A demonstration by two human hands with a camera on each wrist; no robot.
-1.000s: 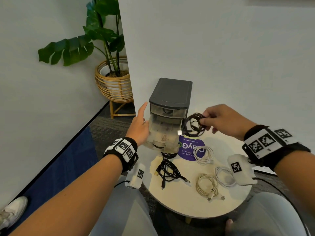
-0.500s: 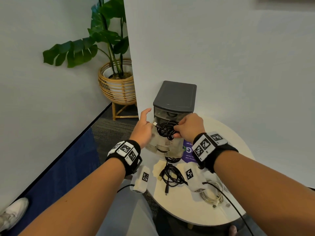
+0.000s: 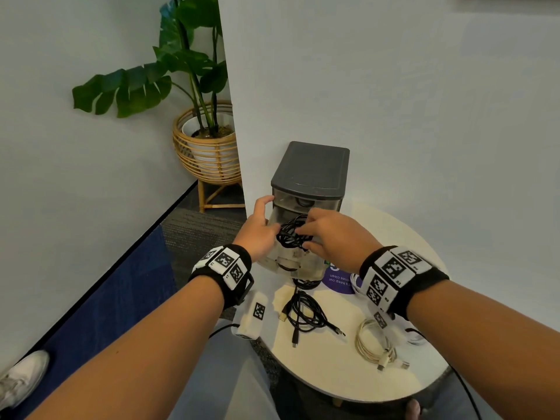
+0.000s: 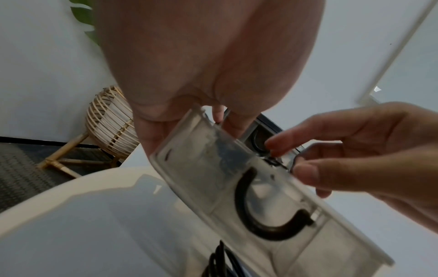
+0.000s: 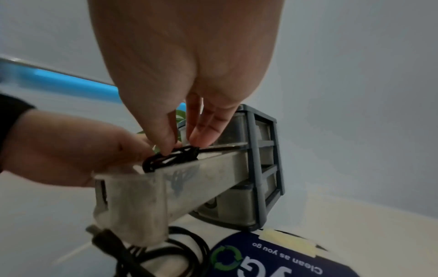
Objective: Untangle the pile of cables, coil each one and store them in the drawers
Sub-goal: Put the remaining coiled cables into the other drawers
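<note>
A grey drawer unit (image 3: 310, 168) stands at the back of the round table, its clear middle drawer (image 3: 283, 260) pulled out. My right hand (image 3: 306, 237) pinches a coiled black cable (image 3: 291, 234) and holds it down at the open drawer's rim; in the right wrist view the black cable (image 5: 170, 159) lies on the drawer (image 5: 166, 187) top edge under my fingertips. My left hand (image 3: 268, 221) grips the drawer's left side, with the index finger bent against the unit's corner. The drawer's inside is mostly hidden by both hands.
On the table (image 3: 348, 392) lie a loose black cable coil (image 3: 303, 313), a beige coil (image 3: 372, 344) and a white coil (image 3: 355, 283) half hidden by my right wrist. A purple sticker (image 3: 339, 280) is beside the unit. A potted plant (image 3: 209, 153) stands behind left.
My right hand carried the black coil from the right of the unit leftwards and down onto the open drawer. My left hand stayed at the drawer's side and its index finger bent.
</note>
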